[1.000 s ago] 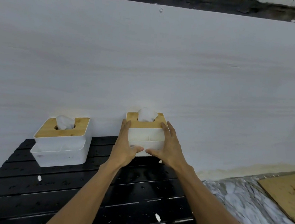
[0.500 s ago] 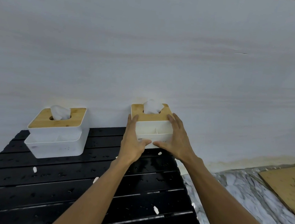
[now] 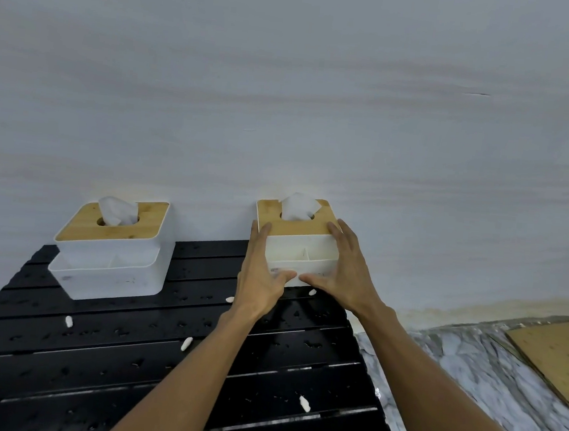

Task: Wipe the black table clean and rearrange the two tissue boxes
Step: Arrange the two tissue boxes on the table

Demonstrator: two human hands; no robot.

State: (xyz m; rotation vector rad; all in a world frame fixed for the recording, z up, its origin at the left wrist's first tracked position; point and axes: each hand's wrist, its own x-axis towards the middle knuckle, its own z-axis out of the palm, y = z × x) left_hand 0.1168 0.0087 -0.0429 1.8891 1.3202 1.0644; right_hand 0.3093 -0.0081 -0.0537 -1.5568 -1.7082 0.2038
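Two white tissue boxes with bamboo lids stand at the back of the black slatted table (image 3: 98,364), against the white wall. The right tissue box (image 3: 302,249) is clasped between my left hand (image 3: 260,275) on its left side and my right hand (image 3: 343,272) on its right side, thumbs meeting at its lower front. The left tissue box (image 3: 114,255) stands free at the table's back left, a tissue poking from its lid. The tabletop is wet with droplets and dotted with several small white scraps (image 3: 186,343).
The white wall (image 3: 286,95) rises directly behind the boxes. To the right of the table lies a marble-patterned surface (image 3: 469,372), with a tan pegboard panel (image 3: 559,356) on it at the far right.
My view has tilted downward and both hands stay clasped on the right tissue box, thumbs drawing closer together at its front. The left box has not moved.
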